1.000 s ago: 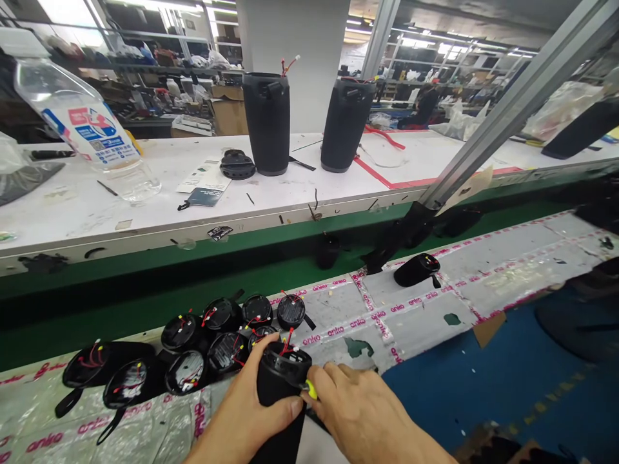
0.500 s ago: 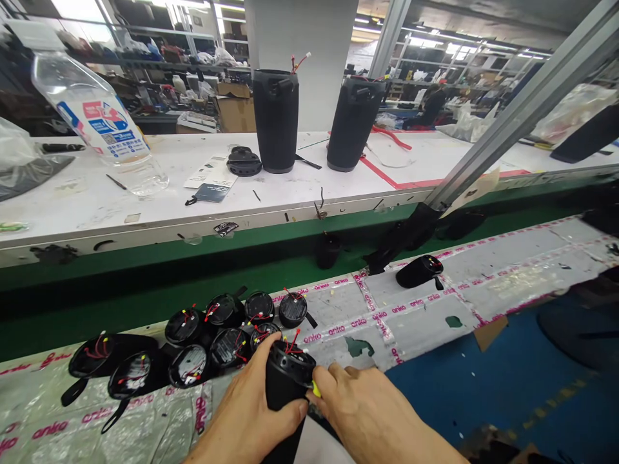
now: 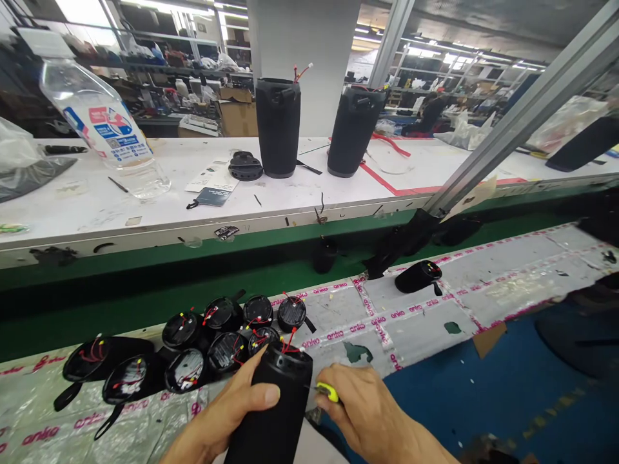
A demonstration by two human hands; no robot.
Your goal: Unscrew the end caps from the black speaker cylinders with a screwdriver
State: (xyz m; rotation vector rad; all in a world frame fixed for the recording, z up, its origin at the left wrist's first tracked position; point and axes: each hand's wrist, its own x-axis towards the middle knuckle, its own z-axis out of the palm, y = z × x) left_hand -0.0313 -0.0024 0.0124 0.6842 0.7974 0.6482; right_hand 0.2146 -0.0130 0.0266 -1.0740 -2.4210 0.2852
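One left hand wraps a black cylinder, red wires rising from its top, over the lower bench's front edge; the right hand pinches a yellow-handled tool at its side. Nine wired cylinders cluster toward that bench's left end; a tenth lies near its back edge. Two upright cylinders and one clear bottle, contents unclear, occupy the white table.

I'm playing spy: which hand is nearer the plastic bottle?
Left. The left hand, gripping a black cylinder, is below and right of the plastic bottle; the right hand, holding a yellow tool, is farther right.
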